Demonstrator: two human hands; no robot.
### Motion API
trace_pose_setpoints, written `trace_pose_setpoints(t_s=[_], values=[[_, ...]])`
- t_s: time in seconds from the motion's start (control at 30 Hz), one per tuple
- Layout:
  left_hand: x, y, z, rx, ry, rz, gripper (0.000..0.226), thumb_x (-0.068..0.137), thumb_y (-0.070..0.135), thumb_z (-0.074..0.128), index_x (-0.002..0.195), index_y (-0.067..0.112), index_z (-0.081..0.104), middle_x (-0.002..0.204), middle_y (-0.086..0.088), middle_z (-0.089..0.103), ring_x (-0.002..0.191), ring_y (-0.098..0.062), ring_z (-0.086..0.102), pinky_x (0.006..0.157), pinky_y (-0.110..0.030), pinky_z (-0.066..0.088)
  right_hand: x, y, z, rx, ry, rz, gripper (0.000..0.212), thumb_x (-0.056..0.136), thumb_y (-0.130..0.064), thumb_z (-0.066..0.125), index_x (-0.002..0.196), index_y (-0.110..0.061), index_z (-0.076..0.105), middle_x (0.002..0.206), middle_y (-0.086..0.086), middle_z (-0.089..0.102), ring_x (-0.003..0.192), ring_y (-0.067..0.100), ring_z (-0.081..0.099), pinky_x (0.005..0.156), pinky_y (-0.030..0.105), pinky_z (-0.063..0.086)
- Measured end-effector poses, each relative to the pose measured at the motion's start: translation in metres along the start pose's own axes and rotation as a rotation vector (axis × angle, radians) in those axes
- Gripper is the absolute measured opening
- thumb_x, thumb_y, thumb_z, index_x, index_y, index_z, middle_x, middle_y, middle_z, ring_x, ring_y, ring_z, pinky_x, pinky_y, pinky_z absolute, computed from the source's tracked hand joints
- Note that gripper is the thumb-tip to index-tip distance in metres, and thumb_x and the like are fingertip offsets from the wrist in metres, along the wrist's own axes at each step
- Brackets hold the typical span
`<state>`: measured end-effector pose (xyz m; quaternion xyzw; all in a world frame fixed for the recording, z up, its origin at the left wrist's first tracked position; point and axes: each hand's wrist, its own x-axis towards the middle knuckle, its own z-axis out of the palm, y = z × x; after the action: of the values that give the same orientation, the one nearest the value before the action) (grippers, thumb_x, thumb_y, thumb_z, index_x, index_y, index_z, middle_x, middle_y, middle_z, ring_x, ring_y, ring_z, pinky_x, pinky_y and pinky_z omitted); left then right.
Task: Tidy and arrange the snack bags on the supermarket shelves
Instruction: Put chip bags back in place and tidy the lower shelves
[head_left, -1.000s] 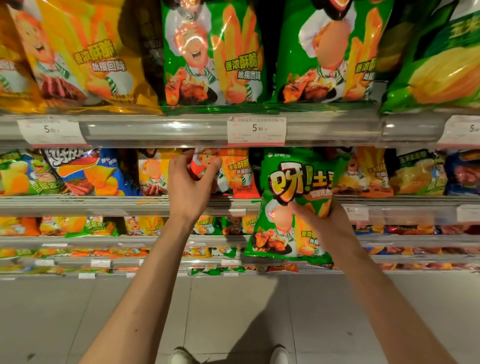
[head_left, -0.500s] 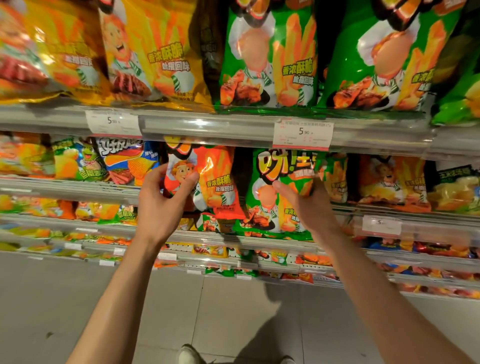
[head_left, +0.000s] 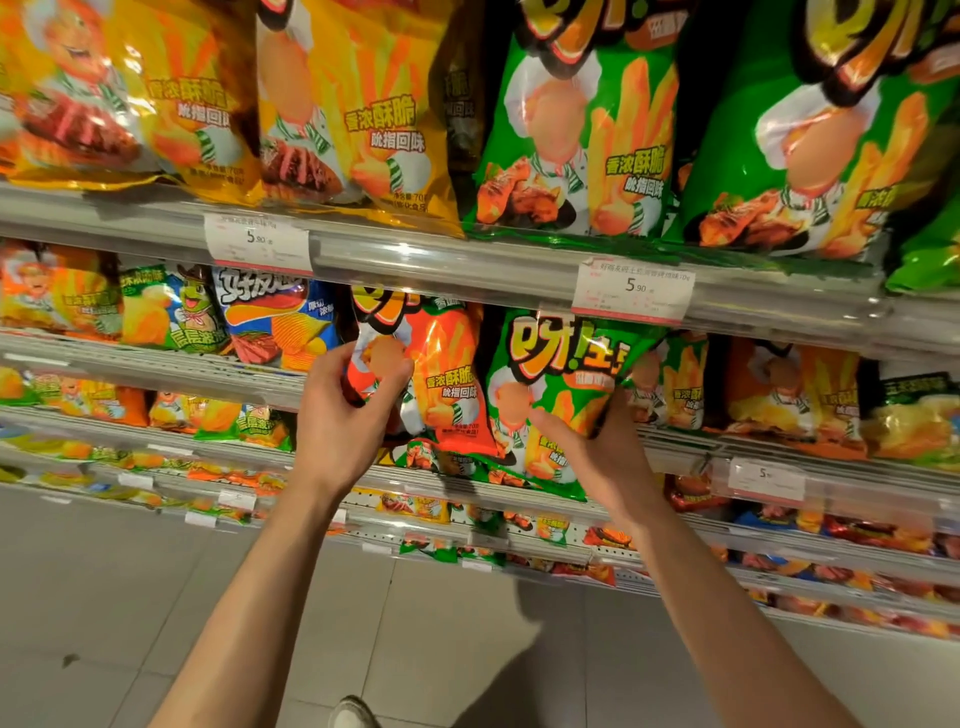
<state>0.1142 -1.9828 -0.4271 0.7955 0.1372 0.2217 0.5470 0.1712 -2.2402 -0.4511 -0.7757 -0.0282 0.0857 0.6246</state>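
Observation:
An orange-red snack bag (head_left: 441, 374) stands upright on the second shelf, and my left hand (head_left: 345, 415) grips its left edge. Beside it on the right is a green snack bag (head_left: 556, 384), tilted a little, its lower part hanging over the shelf's front edge. My right hand (head_left: 605, 449) holds that green bag from below and at its right side. Both bags touch each other under the shelf rail (head_left: 441, 260) with the price tags.
Yellow bags (head_left: 353, 114) and green bags (head_left: 587, 130) fill the top shelf. More orange bags (head_left: 779, 395) stand to the right, a blue bag (head_left: 275, 322) to the left. Lower shelves hold several small bags. Grey floor tiles (head_left: 441, 649) lie below, with my shoe (head_left: 353, 714).
My right hand has lifted the green bag from in front of the lower shelves up onto the second shelf next to the orange-red bag. My left hand has closed on that orange-red bag.

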Motion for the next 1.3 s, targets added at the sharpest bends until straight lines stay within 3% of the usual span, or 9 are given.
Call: trace_pose_setpoints(t_s=[0.1, 0.2, 0.37, 0.53, 0.77, 1.0, 1.1, 1.23, 1.3], values=[[0.0, 0.0, -0.005, -0.032, -0.002, -0.006, 0.017, 0.091, 0.055, 0.071, 0.098, 0.04, 0.066, 0.092, -0.001, 0.069, 0.076, -0.019, 0.064, 0.066, -0.033, 0.052, 0.008, -0.004, 0.0, -0.004, 0.077, -0.038, 0.037, 0.085, -0.025, 0.084, 0.109, -0.021, 0.057, 0.086, -0.022, 0.071, 0.076, -0.01, 0.067, 0.068, 0.013, 0.05], [0.001, 0.001, -0.014, -0.03, 0.03, -0.053, 0.039, 0.089, 0.059, 0.072, 0.113, 0.028, 0.068, 0.113, -0.006, 0.07, 0.096, -0.024, 0.069, 0.082, -0.047, 0.059, 0.025, -0.015, 0.002, 0.015, 0.123, -0.031, 0.043, 0.085, -0.035, 0.084, 0.115, -0.02, 0.056, 0.1, -0.01, 0.074, 0.084, -0.004, 0.069, 0.074, 0.02, 0.05], [0.0, 0.002, -0.027, -0.017, 0.071, -0.099, 0.052, 0.09, 0.054, 0.075, 0.127, 0.019, 0.064, 0.122, -0.008, 0.07, 0.104, -0.026, 0.071, 0.09, -0.055, 0.058, 0.055, -0.017, 0.011, -0.022, 0.159, -0.071, 0.034, 0.088, -0.035, 0.081, 0.103, -0.016, 0.056, 0.087, -0.003, 0.065, 0.066, -0.01, 0.058, 0.061, 0.005, 0.042], [0.001, 0.007, -0.028, 0.007, 0.06, -0.11, 0.049, 0.09, 0.053, 0.075, 0.126, 0.021, 0.065, 0.124, -0.007, 0.069, 0.107, -0.024, 0.07, 0.093, -0.053, 0.058, 0.075, -0.02, 0.011, -0.082, 0.156, -0.05, 0.059, 0.09, -0.043, 0.076, 0.136, -0.011, 0.058, 0.116, -0.001, 0.07, 0.108, 0.017, 0.062, 0.097, 0.03, 0.047], [0.0, 0.007, -0.025, 0.021, 0.052, -0.125, 0.052, 0.089, 0.053, 0.075, 0.128, 0.019, 0.063, 0.121, -0.01, 0.069, 0.105, -0.029, 0.07, 0.091, -0.055, 0.058, 0.083, -0.019, 0.0, -0.2, 0.145, -0.013, 0.036, 0.093, -0.046, 0.072, 0.102, -0.011, 0.071, 0.076, -0.011, 0.065, 0.069, 0.001, 0.059, 0.067, 0.017, 0.04], [0.001, 0.003, -0.018, 0.059, 0.06, -0.126, 0.056, 0.089, 0.053, 0.076, 0.133, 0.021, 0.061, 0.129, -0.005, 0.065, 0.112, -0.025, 0.066, 0.095, -0.05, 0.057, 0.071, -0.017, 0.006, -0.243, 0.125, -0.061, 0.04, 0.097, -0.041, 0.068, 0.103, -0.002, 0.062, 0.089, 0.012, 0.068, 0.09, 0.032, 0.064, 0.081, 0.04, 0.049], [0.0, -0.001, -0.015, 0.07, 0.062, -0.132, 0.062, 0.087, 0.057, 0.076, 0.133, 0.02, 0.059, 0.129, -0.006, 0.065, 0.113, -0.027, 0.065, 0.093, -0.049, 0.057, 0.053, -0.007, 0.004, -0.232, 0.149, -0.211, 0.039, 0.094, -0.03, 0.074, 0.112, -0.003, 0.052, 0.093, 0.008, 0.066, 0.086, 0.012, 0.065, 0.077, 0.033, 0.053], [0.0, -0.003, -0.011, 0.046, 0.052, -0.135, 0.075, 0.077, 0.07, 0.072, 0.131, 0.019, 0.059, 0.123, -0.01, 0.066, 0.106, -0.029, 0.067, 0.083, -0.041, 0.055, 0.032, 0.006, 0.009, -0.304, 0.115, -0.239, 0.094, 0.088, -0.048, 0.074, 0.158, -0.015, 0.022, 0.15, -0.001, 0.045, 0.122, 0.003, 0.05, 0.1, 0.015, 0.046], [0.0, -0.003, -0.009, 0.042, 0.05, -0.139, 0.078, 0.075, 0.072, 0.071, 0.13, 0.018, 0.059, 0.123, -0.012, 0.066, 0.107, -0.032, 0.067, 0.083, -0.041, 0.055, 0.029, 0.008, 0.013, -0.439, 0.133, -0.274, 0.102, 0.09, -0.05, 0.072, 0.164, -0.021, 0.007, 0.154, 0.007, 0.039, 0.114, 0.012, 0.05, 0.094, 0.025, 0.049]])
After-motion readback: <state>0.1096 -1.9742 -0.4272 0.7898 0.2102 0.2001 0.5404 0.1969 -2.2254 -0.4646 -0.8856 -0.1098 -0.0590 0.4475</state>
